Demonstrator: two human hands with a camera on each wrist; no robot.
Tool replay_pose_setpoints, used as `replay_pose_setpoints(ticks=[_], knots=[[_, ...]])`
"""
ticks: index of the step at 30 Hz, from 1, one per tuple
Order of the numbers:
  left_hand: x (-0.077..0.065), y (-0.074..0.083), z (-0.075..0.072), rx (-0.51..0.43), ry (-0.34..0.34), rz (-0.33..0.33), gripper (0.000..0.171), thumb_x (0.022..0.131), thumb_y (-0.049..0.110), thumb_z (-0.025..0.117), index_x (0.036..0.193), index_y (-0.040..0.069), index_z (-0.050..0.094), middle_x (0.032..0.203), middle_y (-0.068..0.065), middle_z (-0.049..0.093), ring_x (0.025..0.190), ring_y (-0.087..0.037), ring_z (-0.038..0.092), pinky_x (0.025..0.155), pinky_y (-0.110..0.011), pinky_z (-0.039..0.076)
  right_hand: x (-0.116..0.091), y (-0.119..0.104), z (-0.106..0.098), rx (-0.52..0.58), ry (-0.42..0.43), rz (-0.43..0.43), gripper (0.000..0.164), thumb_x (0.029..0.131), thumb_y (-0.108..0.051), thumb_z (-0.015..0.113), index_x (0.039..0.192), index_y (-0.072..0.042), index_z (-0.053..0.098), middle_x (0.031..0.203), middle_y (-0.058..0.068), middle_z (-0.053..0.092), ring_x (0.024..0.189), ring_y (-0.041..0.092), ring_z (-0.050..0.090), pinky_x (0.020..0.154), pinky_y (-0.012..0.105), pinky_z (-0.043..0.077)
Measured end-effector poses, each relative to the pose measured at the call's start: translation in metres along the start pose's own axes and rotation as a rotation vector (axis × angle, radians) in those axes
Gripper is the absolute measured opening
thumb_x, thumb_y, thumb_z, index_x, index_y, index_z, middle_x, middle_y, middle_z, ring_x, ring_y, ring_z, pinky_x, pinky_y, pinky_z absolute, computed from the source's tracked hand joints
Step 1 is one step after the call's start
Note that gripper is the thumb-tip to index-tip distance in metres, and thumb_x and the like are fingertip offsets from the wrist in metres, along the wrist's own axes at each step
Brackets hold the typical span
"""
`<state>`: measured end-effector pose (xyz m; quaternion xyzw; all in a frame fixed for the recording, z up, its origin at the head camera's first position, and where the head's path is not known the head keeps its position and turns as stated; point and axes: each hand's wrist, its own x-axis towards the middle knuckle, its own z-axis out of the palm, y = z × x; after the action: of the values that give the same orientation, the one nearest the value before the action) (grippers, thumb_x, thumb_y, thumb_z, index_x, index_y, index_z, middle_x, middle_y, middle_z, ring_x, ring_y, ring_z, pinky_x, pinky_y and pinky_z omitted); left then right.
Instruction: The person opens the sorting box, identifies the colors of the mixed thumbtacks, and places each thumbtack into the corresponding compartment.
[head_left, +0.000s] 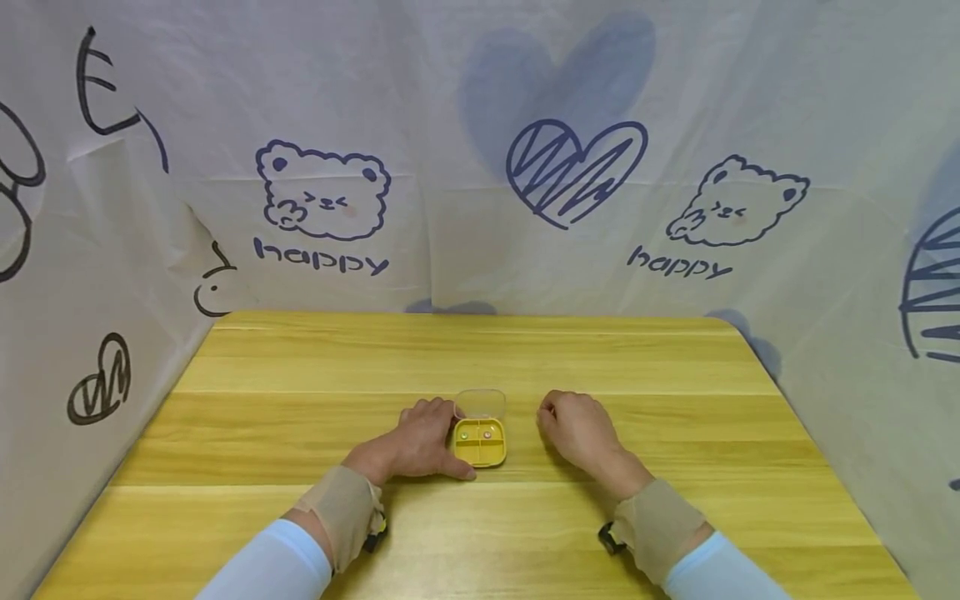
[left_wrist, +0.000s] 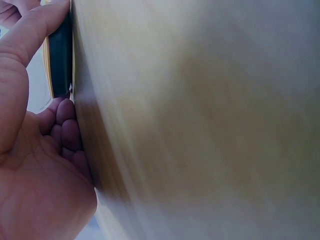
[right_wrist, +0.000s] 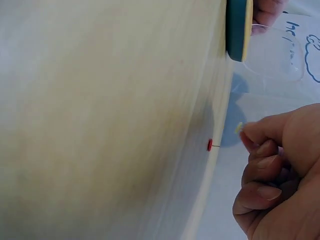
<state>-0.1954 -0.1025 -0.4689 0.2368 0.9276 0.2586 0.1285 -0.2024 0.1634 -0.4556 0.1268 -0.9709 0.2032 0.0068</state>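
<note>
A small pill box (head_left: 480, 454) stands on the table with its clear lid (head_left: 482, 404) raised at the back; it is yellow inside and dark green outside. Inside, a greenish piece (head_left: 464, 436) and a reddish one (head_left: 487, 435) lie in the two rear compartments. My left hand (head_left: 429, 442) grips the box from the left, thumb along its front edge. To the right of it, my right hand (head_left: 581, 425) pinches a small yellow thumbtack (right_wrist: 239, 128) between thumb and forefinger, the other fingers curled. A red thumbtack (right_wrist: 210, 145) sits on the table near that hand, pin up.
The wood-grain table (head_left: 637, 367) has a hanging white cloth (head_left: 450, 100) behind it and at both sides, printed with bears and hearts. Each wrist carries a tan wrap (head_left: 660, 529) with a small dark camera (head_left: 611, 537).
</note>
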Motion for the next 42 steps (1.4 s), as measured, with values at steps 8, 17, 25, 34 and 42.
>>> replay_pose_setpoints(ticks=[8,17,25,34,42], knots=[[0.0,0.002,-0.002,0.001,-0.013,-0.014,0.076,0.065,0.058,0.081,0.12,0.014,0.052,0.1,0.004,0.05,0.097,-0.021,0.042,0.091,-0.046,0.031,-0.004,0.002,-0.004,0.306,0.039,0.081,0.017,0.099,-0.021,0.054,0.097,-0.01,0.067,0.079,0.005,0.067,0.063,0.013,0.057,0.055,0.032,0.046],[0.0,0.001,-0.002,0.001,-0.015,-0.014,0.076,0.064,0.058,0.081,0.119,0.014,0.052,0.099,0.004,0.05,0.097,-0.021,0.042,0.091,-0.046,0.031,-0.008,0.0,-0.006,0.639,0.004,0.187,0.025,0.1,-0.021,0.053,0.101,0.001,0.066,0.085,0.019,0.062,0.06,0.017,0.045,0.052,0.027,0.037],[0.0,0.001,-0.002,0.008,-0.004,0.002,0.076,0.065,0.057,0.081,0.119,0.013,0.052,0.101,0.001,0.052,0.096,-0.021,0.043,0.087,-0.045,0.032,-0.011,-0.005,-0.004,1.053,-0.025,0.301,0.035,0.099,-0.024,0.055,0.109,0.009,0.06,0.066,0.003,0.045,0.047,0.01,0.032,0.045,0.025,0.031],[0.001,0.001,-0.002,0.007,-0.002,0.001,0.075,0.065,0.057,0.081,0.119,0.014,0.052,0.102,0.002,0.052,0.096,-0.021,0.043,0.087,-0.045,0.032,-0.013,-0.013,0.0,1.483,-0.056,0.373,0.017,0.098,-0.021,0.057,0.092,-0.004,0.056,0.061,-0.004,0.036,0.049,0.008,0.028,0.042,0.021,0.024],[0.001,0.001,-0.001,0.007,-0.001,0.004,0.075,0.065,0.057,0.081,0.119,0.013,0.053,0.103,0.001,0.053,0.096,-0.021,0.043,0.087,-0.045,0.032,-0.017,-0.022,-0.001,1.848,-0.115,0.401,0.012,0.099,-0.017,0.053,0.091,-0.009,0.05,0.066,-0.004,0.038,0.052,0.006,0.026,0.044,0.018,0.022]])
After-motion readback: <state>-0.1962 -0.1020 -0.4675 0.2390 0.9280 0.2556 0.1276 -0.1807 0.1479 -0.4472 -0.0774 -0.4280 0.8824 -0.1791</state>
